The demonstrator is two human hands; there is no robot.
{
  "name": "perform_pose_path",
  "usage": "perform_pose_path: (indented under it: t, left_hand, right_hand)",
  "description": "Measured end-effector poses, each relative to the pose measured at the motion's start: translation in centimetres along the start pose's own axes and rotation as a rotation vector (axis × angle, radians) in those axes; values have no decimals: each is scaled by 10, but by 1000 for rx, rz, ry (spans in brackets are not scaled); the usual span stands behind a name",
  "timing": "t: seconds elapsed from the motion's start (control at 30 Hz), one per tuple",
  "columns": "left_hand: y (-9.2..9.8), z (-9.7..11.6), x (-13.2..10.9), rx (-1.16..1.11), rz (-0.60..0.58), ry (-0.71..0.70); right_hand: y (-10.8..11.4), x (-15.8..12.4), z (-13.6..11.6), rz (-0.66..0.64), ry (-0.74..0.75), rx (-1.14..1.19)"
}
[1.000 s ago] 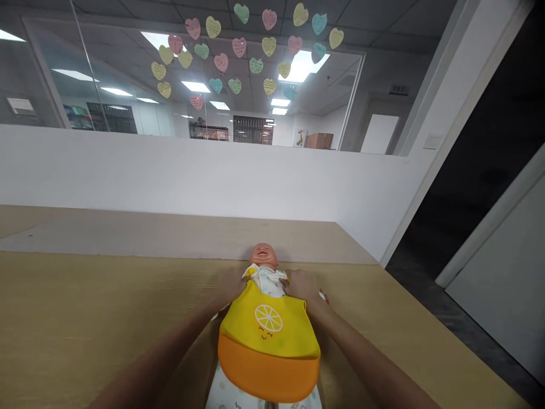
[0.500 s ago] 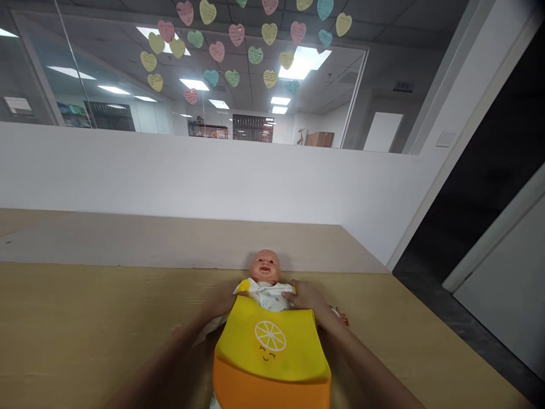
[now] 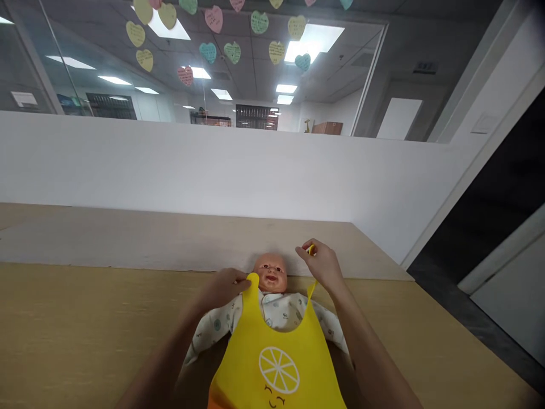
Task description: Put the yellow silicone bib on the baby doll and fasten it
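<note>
One smooth yellow bib (image 3: 276,363) was laid over one plastic baby doll (image 3: 269,272) on the wooden table (image 3: 85,335), and its two narrow straps (image 3: 312,289) were pinched, one by the left hand (image 3: 221,289) beside the doll's head, one by the right hand (image 3: 321,264) just above it!

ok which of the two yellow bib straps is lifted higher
The thin yellow bib strap pinched in the right hand, raised above the doll's shoulder; the other strap, in the left hand, sits lower, beside the doll's head.
</note>
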State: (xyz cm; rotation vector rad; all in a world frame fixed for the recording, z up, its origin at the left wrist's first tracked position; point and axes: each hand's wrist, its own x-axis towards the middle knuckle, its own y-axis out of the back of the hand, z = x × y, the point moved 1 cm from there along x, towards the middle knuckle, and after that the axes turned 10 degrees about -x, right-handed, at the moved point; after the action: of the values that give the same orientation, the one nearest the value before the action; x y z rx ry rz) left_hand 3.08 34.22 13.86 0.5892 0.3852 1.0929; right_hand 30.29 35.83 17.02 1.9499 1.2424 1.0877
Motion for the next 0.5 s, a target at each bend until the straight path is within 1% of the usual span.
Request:
perform_pose_path:
  t: [0.07,0.17,0.23,0.33,0.5]
  left_hand:
    - [4,1,8,49,28,-5]
    - [8,-3,20,93,121,91]
    - [5,-11,29,143,179,164]
    - [-7,-27,43,229,229,221]
    - [-29,-54,58,219,226,248]
  right_hand:
    - [-9,6,-3,-2,-34,-66]
    - [-22,12,-4,-26,-97,-191]
    - [-31,17,-1,-32,-126,-268]
    - [-43,21,8,-51,-119,-357]
    - [-65,24,19,-98,-117,-383]
